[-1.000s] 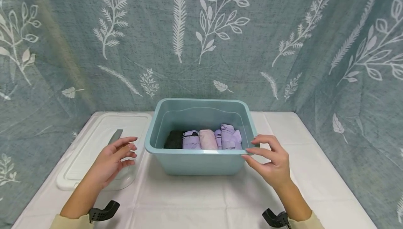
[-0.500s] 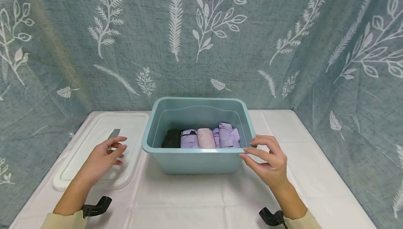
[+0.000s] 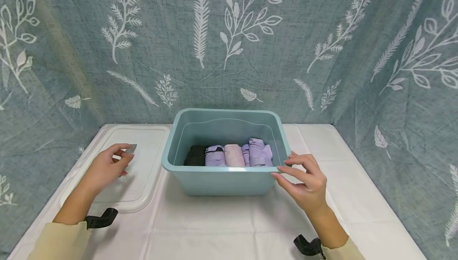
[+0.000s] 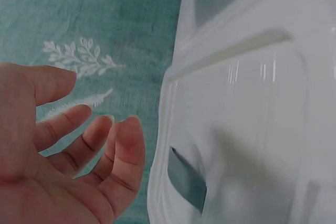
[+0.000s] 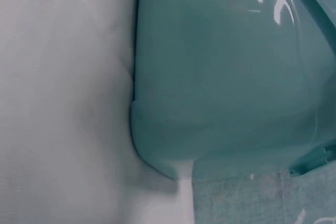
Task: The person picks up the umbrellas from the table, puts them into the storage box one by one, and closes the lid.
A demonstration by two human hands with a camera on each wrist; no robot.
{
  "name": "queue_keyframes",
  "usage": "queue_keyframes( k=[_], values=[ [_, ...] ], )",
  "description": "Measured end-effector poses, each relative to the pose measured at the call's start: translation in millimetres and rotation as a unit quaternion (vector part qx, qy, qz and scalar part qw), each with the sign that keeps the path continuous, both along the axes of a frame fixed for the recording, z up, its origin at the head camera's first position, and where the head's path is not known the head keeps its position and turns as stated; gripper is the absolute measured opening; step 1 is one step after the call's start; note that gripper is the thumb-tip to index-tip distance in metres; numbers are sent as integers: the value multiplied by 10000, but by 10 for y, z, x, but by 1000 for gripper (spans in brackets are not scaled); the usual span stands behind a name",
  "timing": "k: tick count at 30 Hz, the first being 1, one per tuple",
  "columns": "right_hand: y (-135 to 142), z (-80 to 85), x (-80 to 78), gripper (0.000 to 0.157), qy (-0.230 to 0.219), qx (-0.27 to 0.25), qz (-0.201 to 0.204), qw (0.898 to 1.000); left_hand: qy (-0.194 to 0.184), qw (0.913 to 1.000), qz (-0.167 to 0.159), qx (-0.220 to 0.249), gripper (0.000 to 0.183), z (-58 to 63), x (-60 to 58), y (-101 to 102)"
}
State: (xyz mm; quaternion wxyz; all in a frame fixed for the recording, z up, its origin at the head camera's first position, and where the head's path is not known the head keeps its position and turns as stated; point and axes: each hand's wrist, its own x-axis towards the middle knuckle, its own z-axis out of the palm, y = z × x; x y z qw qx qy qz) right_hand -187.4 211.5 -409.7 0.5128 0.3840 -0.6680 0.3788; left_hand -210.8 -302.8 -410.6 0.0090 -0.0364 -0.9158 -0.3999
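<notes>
A blue-green plastic storage bin stands mid-table without its lid. Inside it sits a row of rolled cloth bundles: a black roll, a lilac roll, a pink roll and more lilac cloth at the right. My right hand pinches the rim at the bin's near right corner. Over the white lid hovers my left hand, fingers loosely bent and holding nothing. Just beyond its fingertips a flat grey piece shows on the lid, partly hidden in the head view.
The lid lies flat to the left of the bin, on a white tablecloth. A blue-green curtain with white leaf prints hangs behind the table and along both sides. Black wrist mounts sit on both forearms.
My left hand has moved left and slightly away from me, farther over the lid toward the grey piece. My right hand stays at the bin's corner, and the bin has not visibly moved.
</notes>
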Motion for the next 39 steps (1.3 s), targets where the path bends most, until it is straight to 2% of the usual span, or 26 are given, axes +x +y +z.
queue_keyframes(
  k=[10,21,33,39],
  values=[
    [22,64,19,31,-268,215,-38,9994,-274,9995,65,-118,63,16,-135,-196],
    [87,72,-16,21,77,729,-18,9973,-479,9981,231,-324,60,15,-243,-319],
    [155,128,-36,24,255,1213,-49,9923,-468,9978,199,-417,62,47,-270,-336],
    [187,169,-30,25,139,1361,-37,9906,-490,9973,175,-525,59,52,-290,-322]
  ],
)
